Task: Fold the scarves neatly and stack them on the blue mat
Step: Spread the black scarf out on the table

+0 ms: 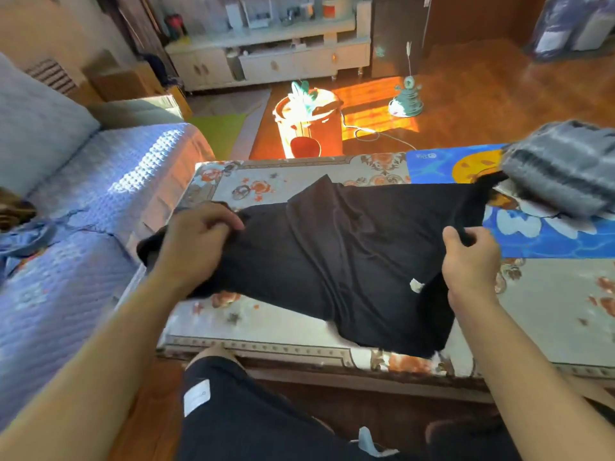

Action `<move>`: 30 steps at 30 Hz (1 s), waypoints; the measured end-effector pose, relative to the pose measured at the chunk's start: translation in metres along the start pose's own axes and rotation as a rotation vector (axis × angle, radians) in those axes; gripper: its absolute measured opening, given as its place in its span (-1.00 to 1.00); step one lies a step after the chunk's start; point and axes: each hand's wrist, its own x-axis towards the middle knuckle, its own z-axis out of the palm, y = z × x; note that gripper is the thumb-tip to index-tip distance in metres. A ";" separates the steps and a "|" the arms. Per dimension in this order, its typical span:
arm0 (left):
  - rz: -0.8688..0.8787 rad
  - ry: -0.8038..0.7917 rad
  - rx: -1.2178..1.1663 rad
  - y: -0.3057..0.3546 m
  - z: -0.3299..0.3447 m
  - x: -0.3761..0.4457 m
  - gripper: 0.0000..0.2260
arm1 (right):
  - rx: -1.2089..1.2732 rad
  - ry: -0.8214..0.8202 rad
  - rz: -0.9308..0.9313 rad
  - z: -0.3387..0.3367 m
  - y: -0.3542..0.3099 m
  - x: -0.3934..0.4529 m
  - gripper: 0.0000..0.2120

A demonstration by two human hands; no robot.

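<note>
A black scarf (346, 261) is stretched across the floral-covered table (293, 181), with a small white tag near its right side. My left hand (196, 241) grips its left end, fingers curled over the cloth. My right hand (469, 264) pinches the right edge between thumb and fingers. The blue mat (545, 237) with a cartoon print lies on the table's right part, just beyond my right hand. A folded grey striped scarf (562, 168) rests on the mat at its far right.
A sofa with a blue quilted cover (93, 201) stands close on the left, with a light blue cloth (26, 237) on it. Behind the table on the wooden floor are an orange bucket (309, 124), a cable and a small teal toy (407, 98).
</note>
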 end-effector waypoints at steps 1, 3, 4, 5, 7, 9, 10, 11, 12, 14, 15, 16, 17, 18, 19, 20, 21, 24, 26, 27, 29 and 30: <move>0.033 -0.121 0.036 0.018 0.025 -0.022 -0.72 | -0.002 -0.029 -0.042 -0.001 -0.003 -0.013 -0.90; 0.054 -0.248 -0.002 0.016 0.086 -0.071 -0.70 | -0.005 -0.098 -0.118 -0.003 -0.003 -0.041 -0.93; -0.006 -0.284 -0.049 0.014 0.114 -0.089 -0.70 | -0.020 -0.141 -0.138 -0.003 0.001 -0.055 -0.95; -0.084 -0.274 -0.097 0.008 0.137 -0.105 -0.70 | -0.044 -0.189 -0.149 -0.002 0.008 -0.067 -0.96; -0.222 -0.273 -0.225 0.004 0.166 -0.128 -0.72 | -0.106 -0.270 -0.160 0.002 0.026 -0.088 -0.95; -0.392 -0.263 -0.377 0.004 0.178 -0.148 -0.73 | -0.191 -0.321 -0.155 0.005 0.048 -0.102 -0.91; -0.486 -0.245 -0.438 0.000 0.180 -0.151 -0.74 | -0.238 -0.338 -0.141 0.006 0.059 -0.107 -0.90; -0.567 -0.214 -0.481 -0.003 0.178 -0.154 -0.75 | -0.272 -0.350 -0.121 0.006 0.068 -0.112 -0.90; -0.649 -0.183 -0.517 -0.009 0.177 -0.155 -0.75 | -0.287 -0.359 -0.101 0.005 0.075 -0.116 -0.91; -0.797 -0.156 -0.638 -0.018 0.175 -0.158 -0.74 | -0.266 -0.384 -0.069 0.005 0.082 -0.124 -0.88; -0.857 -0.169 -0.705 -0.022 0.174 -0.159 -0.74 | -0.253 -0.401 -0.063 0.005 0.084 -0.128 -0.85; -0.906 -0.191 -0.784 -0.025 0.174 -0.160 -0.73 | -0.246 -0.418 -0.071 0.006 0.083 -0.131 -0.83; -0.951 -0.209 -0.864 -0.027 0.174 -0.162 -0.72 | -0.247 -0.438 -0.081 0.007 0.083 -0.134 -0.83; -0.990 -0.225 -0.929 -0.028 0.174 -0.164 -0.72 | -0.250 -0.457 -0.088 0.008 0.083 -0.137 -0.85; -1.019 -0.228 -0.993 -0.028 0.174 -0.166 -0.72 | -0.251 -0.475 -0.095 0.008 0.083 -0.140 -0.87; -1.041 -0.221 -1.050 -0.026 0.173 -0.168 -0.73 | -0.250 -0.492 -0.101 0.007 0.084 -0.143 -0.89; -1.057 -0.210 -1.098 -0.023 0.172 -0.170 -0.74 | -0.244 -0.507 -0.107 0.006 0.084 -0.147 -0.89; -1.041 -0.212 -1.169 -0.016 0.170 -0.173 -0.75 | -0.225 -0.528 -0.123 0.000 0.082 -0.154 -0.86; -0.996 -0.230 -1.151 -0.017 0.169 -0.174 -0.74 | -0.208 -0.504 -0.150 -0.006 0.079 -0.156 -0.80; -0.976 -0.233 -1.136 -0.018 0.169 -0.174 -0.75 | -0.196 -0.490 -0.167 -0.009 0.078 -0.156 -0.80; -0.942 -0.251 -1.109 -0.017 0.168 -0.173 -0.76 | -0.189 -0.483 -0.197 -0.012 0.077 -0.155 -0.83; -0.922 -0.265 -1.097 -0.015 0.168 -0.173 -0.76 | -0.193 -0.492 -0.211 -0.013 0.078 -0.155 -0.84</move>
